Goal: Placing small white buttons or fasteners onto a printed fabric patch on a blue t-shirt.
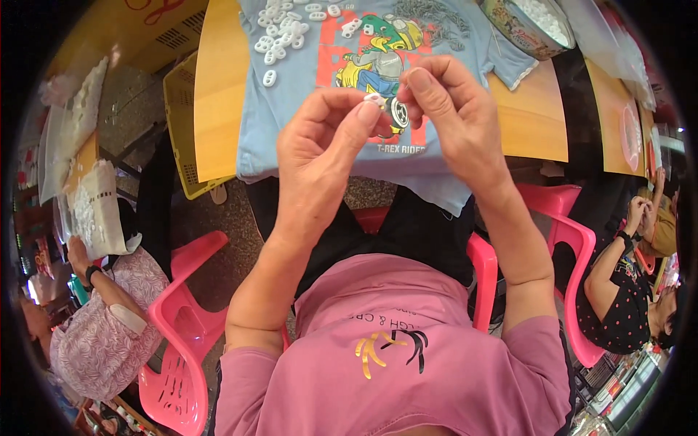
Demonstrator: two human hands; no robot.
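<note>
Between the thumb and fingers of my left hand (331,134) is a small white plastic piece (373,98), oval with holes. My right hand (454,109) faces it a short way off, thumb and fingertips pinched together; whatever they grip is too small to make out. Both hands hover over a light blue T-shirt (291,123) with a cartoon dinosaur print, spread across the table. Beyond my left hand lies a loose pile of white two-holed pieces (280,36), with a single one (270,78) nearer me. A heap of dark grey cords (436,25) rests beyond my right hand.
A printed tub (523,33) of white pieces stands at the far right of the wooden table (214,109). On the left are a yellow crate (185,131) and a pink chair (182,327). Co-workers sit on both sides; another pink chair (571,240) is at right.
</note>
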